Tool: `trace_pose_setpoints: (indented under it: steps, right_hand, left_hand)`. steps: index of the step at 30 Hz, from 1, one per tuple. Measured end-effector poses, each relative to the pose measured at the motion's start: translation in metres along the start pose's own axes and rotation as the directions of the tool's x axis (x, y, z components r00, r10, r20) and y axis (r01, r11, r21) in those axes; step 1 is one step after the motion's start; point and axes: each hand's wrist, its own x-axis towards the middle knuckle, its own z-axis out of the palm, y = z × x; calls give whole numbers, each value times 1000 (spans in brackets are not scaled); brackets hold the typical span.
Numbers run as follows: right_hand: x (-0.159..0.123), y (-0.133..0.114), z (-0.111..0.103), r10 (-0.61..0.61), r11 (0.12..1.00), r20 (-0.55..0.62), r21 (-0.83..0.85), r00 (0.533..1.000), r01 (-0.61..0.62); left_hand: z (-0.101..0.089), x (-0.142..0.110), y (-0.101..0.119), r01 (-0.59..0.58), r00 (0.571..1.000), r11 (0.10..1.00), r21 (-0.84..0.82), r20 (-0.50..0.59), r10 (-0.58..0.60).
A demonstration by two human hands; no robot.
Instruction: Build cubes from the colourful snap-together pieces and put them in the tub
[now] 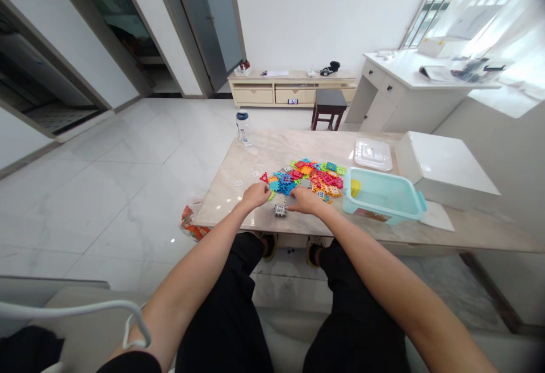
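Domestic interior, living room of a home. Evidence: 1 low marble-topped table; 1 heap of plastic toy pieces; 1 cream drawer cabinet; 1 dark stool; 1 white drawered desk; 1 curtained window; polished tile floor.

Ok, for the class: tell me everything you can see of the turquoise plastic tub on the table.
The turquoise plastic tub is open, rectangular and glossy, with a darker clip-like handle at its right end and a printed label on its near wall. It sits flat, slightly angled, on the marble-topped table. A yellow piece lies inside by the left wall. Colourful plastic building pieces lie just left of it.
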Motion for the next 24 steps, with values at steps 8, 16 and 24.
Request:
trace_pose_setpoints:
  steps: [8,16,24]
  right_hand:
    - [-5,16,10,6,1000,2,-3,1000,-6]
    - [-9,14,14,6,1000,-10,-4,1000,-6]
    - [-9,-21,22,-19,999,6,-29,1000,19]
  left_hand:
    - [-3,4,19,-12,1000,1000,7,-19,12]
    - [-1,5,22,-15,1000,1000,15,-22,15]
    - [-3,3,6,11,1000,1000,-11,-26,-12]
